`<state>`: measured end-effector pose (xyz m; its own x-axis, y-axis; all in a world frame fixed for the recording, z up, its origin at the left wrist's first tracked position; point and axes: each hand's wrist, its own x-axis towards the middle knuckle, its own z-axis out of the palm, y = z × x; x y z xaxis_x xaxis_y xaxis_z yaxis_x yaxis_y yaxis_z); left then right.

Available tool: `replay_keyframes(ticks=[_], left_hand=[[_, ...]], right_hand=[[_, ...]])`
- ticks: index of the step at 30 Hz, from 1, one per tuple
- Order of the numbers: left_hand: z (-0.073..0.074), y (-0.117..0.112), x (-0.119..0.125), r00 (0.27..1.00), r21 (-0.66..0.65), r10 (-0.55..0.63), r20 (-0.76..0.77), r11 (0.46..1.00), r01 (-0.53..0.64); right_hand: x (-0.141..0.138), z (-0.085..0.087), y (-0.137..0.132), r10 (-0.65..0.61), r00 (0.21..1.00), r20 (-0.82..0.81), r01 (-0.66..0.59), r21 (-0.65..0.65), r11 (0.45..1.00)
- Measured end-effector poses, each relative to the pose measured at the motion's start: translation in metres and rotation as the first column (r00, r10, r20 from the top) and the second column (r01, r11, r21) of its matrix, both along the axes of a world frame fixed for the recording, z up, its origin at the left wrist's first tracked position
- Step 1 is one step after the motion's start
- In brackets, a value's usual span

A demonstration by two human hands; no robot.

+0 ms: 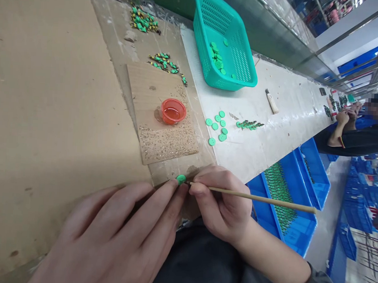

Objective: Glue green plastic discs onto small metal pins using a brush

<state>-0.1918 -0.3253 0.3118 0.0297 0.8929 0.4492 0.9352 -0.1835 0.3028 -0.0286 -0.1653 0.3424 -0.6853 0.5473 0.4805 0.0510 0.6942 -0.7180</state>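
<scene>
My left hand (120,235) lies low over the cardboard edge, fingers together, pinching a small green disc (181,179) at its fingertips. My right hand (220,202) is closed on a thin wooden stick (262,199), whose near tip points at the green disc. A small red cup of liquid (173,111) stands on a cardboard pad (163,144) just beyond. Several loose green discs (218,127) lie on the white table (285,121), beside a row of green and black pieces (249,125).
A teal basket (232,46) with several green discs stands at the back. Piles of green and black pieces (143,21) lie on the cardboard. Blue bins (298,231) sit below the table edge. Another person's arms (342,124) rest at the far right.
</scene>
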Motion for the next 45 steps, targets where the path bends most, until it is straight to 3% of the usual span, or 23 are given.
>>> replay_keyframes(ticks=[4,16,23,31,36,45], left_hand=[[-0.003,-0.004,0.000,0.996,-0.029,0.043,0.079,0.999,-0.041],[-0.004,-0.004,0.000,0.994,-0.033,0.034,0.107,0.999,-0.031],[-0.001,-0.001,0.001,0.995,-0.044,0.033,0.097,0.999,-0.029],[0.024,0.018,0.001,0.993,0.005,0.034,-0.113,0.999,-0.034],[0.048,0.018,0.006,1.000,-0.138,0.018,-0.023,0.990,-0.021],[0.057,0.032,-0.015,0.972,-0.194,-0.135,-0.192,0.976,0.097]], right_hand=[[0.001,0.001,0.000,0.011,1.000,0.000,-0.011,0.018,1.000],[0.002,0.000,0.000,0.010,0.999,-0.035,-0.011,-0.026,1.000],[0.000,-0.003,-0.001,-0.125,0.970,-0.207,0.083,-0.199,0.976],[-0.001,-0.002,0.001,-0.253,0.939,-0.232,0.157,-0.365,0.918],[0.007,0.005,-0.003,-0.313,0.926,-0.212,0.225,-0.354,0.908],[0.014,0.004,-0.003,-0.394,0.915,-0.085,0.334,-0.388,0.859]])
